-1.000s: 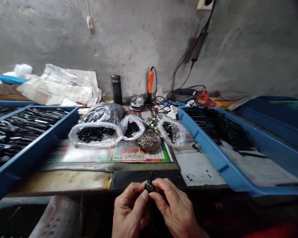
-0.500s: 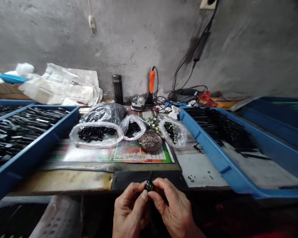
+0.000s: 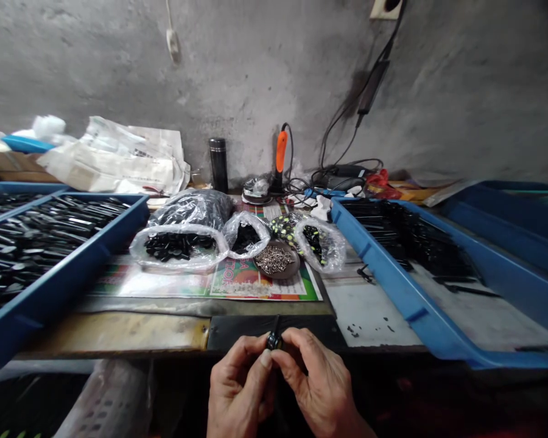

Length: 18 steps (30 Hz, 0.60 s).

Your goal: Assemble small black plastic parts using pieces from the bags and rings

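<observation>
My left hand (image 3: 240,389) and my right hand (image 3: 322,386) meet at the near edge of the workbench. Between thumbs and forefingers they pinch a small black part (image 3: 274,339) with a thin stem sticking up. Both hands are closed on it. Beyond them lie open plastic bags of black pieces (image 3: 178,246), a smaller bag (image 3: 246,234), a bag of black and yellow pieces (image 3: 317,242), and a round dish of small metal bits (image 3: 274,260).
A blue tray (image 3: 64,274) full of black parts stands at the left. Another blue tray (image 3: 393,286) with black strips stands at the right, a further one (image 3: 506,213) behind it. An orange-handled tool (image 3: 280,152), a black flask (image 3: 218,164) and cables sit by the wall.
The view has shifted slightly; both hands hold the small part in nearly the same place.
</observation>
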Each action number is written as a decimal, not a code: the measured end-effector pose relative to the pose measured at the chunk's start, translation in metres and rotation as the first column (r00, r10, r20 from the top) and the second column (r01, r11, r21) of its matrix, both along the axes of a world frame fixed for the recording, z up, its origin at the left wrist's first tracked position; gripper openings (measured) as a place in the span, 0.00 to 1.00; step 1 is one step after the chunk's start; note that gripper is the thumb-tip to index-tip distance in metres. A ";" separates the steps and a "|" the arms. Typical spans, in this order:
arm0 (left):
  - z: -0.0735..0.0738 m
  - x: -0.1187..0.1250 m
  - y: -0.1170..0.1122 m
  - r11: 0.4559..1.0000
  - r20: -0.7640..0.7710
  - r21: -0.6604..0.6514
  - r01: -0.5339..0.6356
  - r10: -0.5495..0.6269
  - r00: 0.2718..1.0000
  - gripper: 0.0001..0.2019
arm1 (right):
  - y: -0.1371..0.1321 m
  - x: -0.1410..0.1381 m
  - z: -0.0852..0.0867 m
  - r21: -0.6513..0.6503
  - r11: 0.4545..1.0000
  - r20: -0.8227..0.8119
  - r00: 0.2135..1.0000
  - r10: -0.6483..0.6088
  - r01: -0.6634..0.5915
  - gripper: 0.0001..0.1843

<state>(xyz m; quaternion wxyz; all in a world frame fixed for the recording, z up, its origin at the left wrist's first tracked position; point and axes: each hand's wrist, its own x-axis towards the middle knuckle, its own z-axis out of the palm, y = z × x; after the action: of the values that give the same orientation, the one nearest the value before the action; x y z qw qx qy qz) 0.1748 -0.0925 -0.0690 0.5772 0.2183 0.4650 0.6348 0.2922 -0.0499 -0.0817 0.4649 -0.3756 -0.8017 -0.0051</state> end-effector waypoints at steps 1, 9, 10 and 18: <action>0.000 0.000 0.000 1.000 0.005 0.003 -0.004 0.004 1.000 0.22 | 0.000 0.000 0.000 0.002 1.000 0.008 1.000 -0.001 0.001 0.17; 0.002 0.001 -0.001 1.000 0.009 -0.014 -0.011 0.011 1.000 0.22 | 0.003 -0.002 -0.004 0.085 0.996 0.032 0.999 -0.039 0.036 0.17; 0.003 0.000 -0.001 1.000 0.011 -0.015 -0.010 0.010 1.000 0.22 | 0.003 -0.002 -0.004 0.101 0.993 0.024 0.998 -0.061 0.058 0.17; 0.006 -0.001 -0.003 1.000 0.018 -0.016 0.023 -0.022 1.000 0.23 | -0.002 -0.008 0.006 0.058 0.998 -0.073 0.997 -0.023 0.027 0.14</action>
<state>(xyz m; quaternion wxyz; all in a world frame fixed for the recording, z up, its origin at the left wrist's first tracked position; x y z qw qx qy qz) 0.1738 -0.0952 -0.0635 0.5901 0.2132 0.4627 0.6263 0.2846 -0.0520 -0.0760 0.5042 -0.3716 -0.7793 -0.0210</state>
